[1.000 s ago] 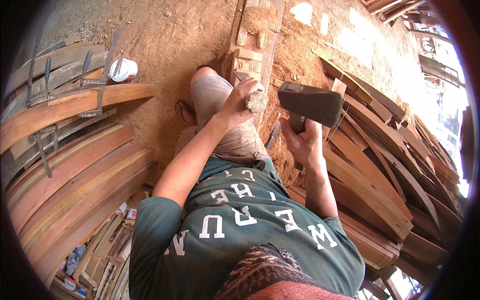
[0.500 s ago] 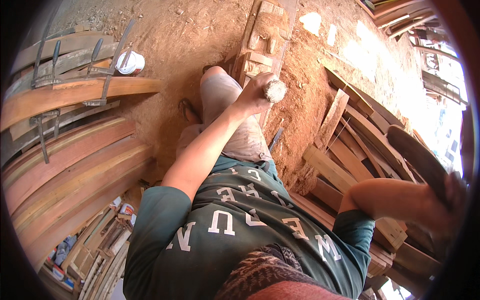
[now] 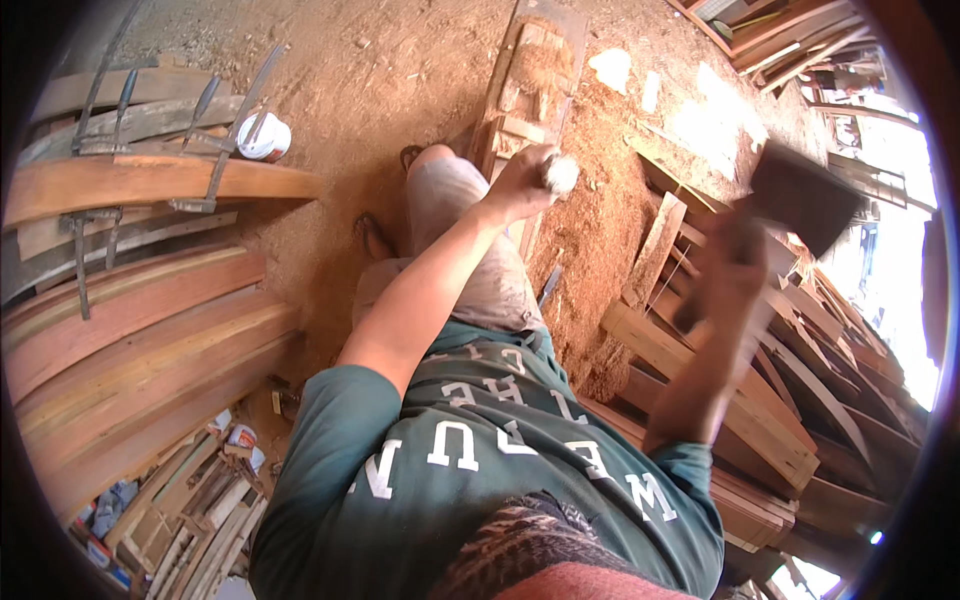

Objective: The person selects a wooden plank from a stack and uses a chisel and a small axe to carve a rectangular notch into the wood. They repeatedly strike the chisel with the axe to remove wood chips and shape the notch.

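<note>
My left hand [image 3: 522, 187] is closed round an upright chisel, its pale, battered handle end [image 3: 561, 176] facing up; the blade is hidden below the fist. Beneath it runs a wooden workpiece [image 3: 520, 95] with cut recesses and loose chips, lying on a wider board [image 3: 572, 62]. My right hand [image 3: 738, 262], smeared by motion, grips a mallet with a dark, blocky head [image 3: 808, 198]. The mallet is raised to the right, apart from the chisel. A slim dark tool [image 3: 550, 285] lies beside my thigh on the sawdust.
At left, clamps [image 3: 215, 165] grip a curved beam [image 3: 150, 185] near a white bucket [image 3: 265, 137]. Thick stacked planks [image 3: 150, 350] stand below. Boards and offcuts [image 3: 720, 370] crowd the right side. Sawdust [image 3: 350, 60] covers the ground.
My right hand has swung the mallet from the far right edge inward and upward in the picture, toward the chisel. My left hand stays nearly in place, still holding the chisel.
</note>
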Action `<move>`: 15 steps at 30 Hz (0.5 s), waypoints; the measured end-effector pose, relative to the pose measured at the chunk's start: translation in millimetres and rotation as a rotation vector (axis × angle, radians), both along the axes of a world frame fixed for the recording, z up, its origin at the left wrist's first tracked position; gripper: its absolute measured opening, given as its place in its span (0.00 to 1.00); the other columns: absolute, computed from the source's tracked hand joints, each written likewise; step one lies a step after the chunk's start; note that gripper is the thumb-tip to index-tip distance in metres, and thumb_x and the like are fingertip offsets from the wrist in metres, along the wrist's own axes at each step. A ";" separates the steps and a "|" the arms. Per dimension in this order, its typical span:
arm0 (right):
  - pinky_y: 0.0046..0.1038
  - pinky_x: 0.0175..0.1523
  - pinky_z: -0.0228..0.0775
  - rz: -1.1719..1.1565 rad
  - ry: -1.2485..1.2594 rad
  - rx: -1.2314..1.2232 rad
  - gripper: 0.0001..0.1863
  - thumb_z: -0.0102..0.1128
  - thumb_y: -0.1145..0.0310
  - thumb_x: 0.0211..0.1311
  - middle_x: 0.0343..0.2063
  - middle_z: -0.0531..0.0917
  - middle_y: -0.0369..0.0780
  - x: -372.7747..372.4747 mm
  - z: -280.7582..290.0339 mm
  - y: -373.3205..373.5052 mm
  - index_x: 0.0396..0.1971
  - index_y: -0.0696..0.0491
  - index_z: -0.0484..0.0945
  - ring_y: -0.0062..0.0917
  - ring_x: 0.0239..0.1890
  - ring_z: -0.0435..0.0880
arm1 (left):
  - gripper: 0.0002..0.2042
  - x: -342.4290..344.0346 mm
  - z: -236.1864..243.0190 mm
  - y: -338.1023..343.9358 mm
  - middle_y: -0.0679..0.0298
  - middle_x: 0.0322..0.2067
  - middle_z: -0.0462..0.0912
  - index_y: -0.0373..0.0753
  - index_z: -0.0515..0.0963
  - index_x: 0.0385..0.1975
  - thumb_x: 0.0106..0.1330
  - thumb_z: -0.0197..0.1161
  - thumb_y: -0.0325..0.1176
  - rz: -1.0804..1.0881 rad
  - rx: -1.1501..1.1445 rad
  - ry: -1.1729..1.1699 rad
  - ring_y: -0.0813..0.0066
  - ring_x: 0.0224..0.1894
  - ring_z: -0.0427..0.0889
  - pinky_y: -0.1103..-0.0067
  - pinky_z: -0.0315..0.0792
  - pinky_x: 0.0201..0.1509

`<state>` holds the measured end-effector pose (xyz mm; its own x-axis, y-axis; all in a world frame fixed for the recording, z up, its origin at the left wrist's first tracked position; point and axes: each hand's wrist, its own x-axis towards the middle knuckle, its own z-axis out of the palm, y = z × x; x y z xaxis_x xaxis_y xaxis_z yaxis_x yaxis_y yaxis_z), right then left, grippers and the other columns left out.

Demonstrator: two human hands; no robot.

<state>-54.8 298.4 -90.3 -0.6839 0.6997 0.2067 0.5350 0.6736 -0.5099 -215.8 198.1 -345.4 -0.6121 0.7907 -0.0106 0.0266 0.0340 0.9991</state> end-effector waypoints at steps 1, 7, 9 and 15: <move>0.32 0.29 0.71 0.057 0.198 0.106 0.06 0.66 0.69 0.68 0.27 0.84 0.37 4.5 28.7 11.4 0.41 0.52 0.81 0.30 0.24 0.79 | 0.16 3.7 -0.4 -4.2 0.61 0.37 0.83 0.37 0.80 0.41 0.51 0.73 0.26 -0.012 -0.010 -0.012 0.69 0.41 0.82 0.71 0.78 0.46; 0.32 0.29 0.72 0.316 0.580 0.237 0.10 0.67 0.70 0.68 0.28 0.84 0.39 7.5 33.6 3.3 0.44 0.54 0.79 0.29 0.25 0.80 | 0.18 3.6 -28.5 -7.1 0.59 0.36 0.83 0.35 0.81 0.43 0.51 0.72 0.24 0.073 0.158 0.003 0.66 0.42 0.83 0.71 0.77 0.48; 0.32 0.29 0.72 0.121 0.256 0.013 0.11 0.67 0.70 0.67 0.28 0.84 0.39 1.5 -57.0 -20.4 0.46 0.55 0.79 0.28 0.25 0.80 | 0.19 0.5 -21.3 -2.7 0.58 0.37 0.83 0.35 0.81 0.44 0.50 0.73 0.23 -0.004 0.180 -0.045 0.65 0.44 0.84 0.71 0.77 0.50; 0.32 0.30 0.72 0.157 -0.151 -0.290 0.15 0.68 0.70 0.67 0.29 0.84 0.41 -12.6 -113.3 -33.4 0.49 0.57 0.77 0.26 0.27 0.82 | 0.20 4.8 4.0 -1.2 0.60 0.41 0.87 0.38 0.82 0.46 0.51 0.76 0.22 0.010 -0.039 0.116 0.68 0.47 0.85 0.69 0.79 0.57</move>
